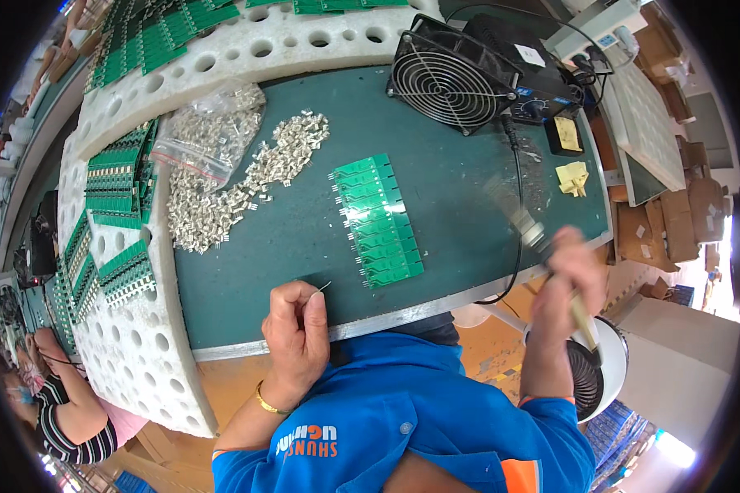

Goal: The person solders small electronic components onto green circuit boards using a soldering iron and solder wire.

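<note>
My left hand (pixel 296 333) is closed near the front edge of the table, with a thin wire (pixel 325 287), like solder wire, poking out between thumb and forefinger. Out to the right, my right hand (pixel 569 279) grips a brush (pixel 584 320) by its light wooden handle. The brush's metal collar and pale bristle end point up and to the left over the table, smeared by motion. Between the two hands a panel of joined green circuit boards (pixel 378 222) lies flat, small metal pins along its left side. Neither hand touches the panel.
Small white connectors (pixel 201 215) lie heaped at left beside a clear plastic bag (pixel 214 131). White foam (pixel 144 353) with holes carries more boards. A black fan (pixel 448 86), a soldering station (pixel 534 78) and a yellow sponge (pixel 572 178) stand at far right; a black cable (pixel 519 205) crosses the table.
</note>
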Demonstrator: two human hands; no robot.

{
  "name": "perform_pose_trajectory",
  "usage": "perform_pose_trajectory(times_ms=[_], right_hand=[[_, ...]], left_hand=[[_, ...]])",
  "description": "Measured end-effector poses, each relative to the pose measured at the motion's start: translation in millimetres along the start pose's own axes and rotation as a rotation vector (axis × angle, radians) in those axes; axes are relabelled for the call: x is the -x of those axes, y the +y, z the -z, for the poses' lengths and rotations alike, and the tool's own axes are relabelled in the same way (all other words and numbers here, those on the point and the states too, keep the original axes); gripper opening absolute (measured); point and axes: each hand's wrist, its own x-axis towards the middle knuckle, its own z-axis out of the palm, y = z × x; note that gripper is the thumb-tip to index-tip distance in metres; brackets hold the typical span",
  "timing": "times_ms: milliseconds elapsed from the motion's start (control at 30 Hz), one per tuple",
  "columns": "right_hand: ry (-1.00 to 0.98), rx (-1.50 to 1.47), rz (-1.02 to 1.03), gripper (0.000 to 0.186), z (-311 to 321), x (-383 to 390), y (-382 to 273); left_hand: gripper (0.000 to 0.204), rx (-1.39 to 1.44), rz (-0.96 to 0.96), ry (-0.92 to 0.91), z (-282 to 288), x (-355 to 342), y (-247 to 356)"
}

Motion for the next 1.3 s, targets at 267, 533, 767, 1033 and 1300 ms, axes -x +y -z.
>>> perform_pose_trajectory(times_ms=[267,533,767,1033,1300], right_hand=[[-0.313,-0.195,-0.171,0.017,-35.1,55.4,-41.4],[-0.323,-0.201,-0.144,0.022,-41.0,63.8,-34.8],[-0.346,-0.18,-0.105,0.023,-41.1,62.2,-35.1],[-0.336,-0.158,-0.076,0.023,-43.1,63.8,-35.8],[-0.368,-0.13,-0.088,0.024,-41.7,60.7,-39.8]], left_hand=[[0.019,-0.093,-0.048,-0.054,2.1,-1.5,8.9],[0.045,-0.189,-0.132,-0.136,-4.3,-5.1,7.2],[0.046,-0.233,-0.177,-0.147,-5.3,-5.8,6.6],[0.046,-0.251,-0.192,-0.155,-5.4,-6.8,6.9],[0.043,-0.266,-0.196,-0.151,-5.9,-6.7,7.2]])
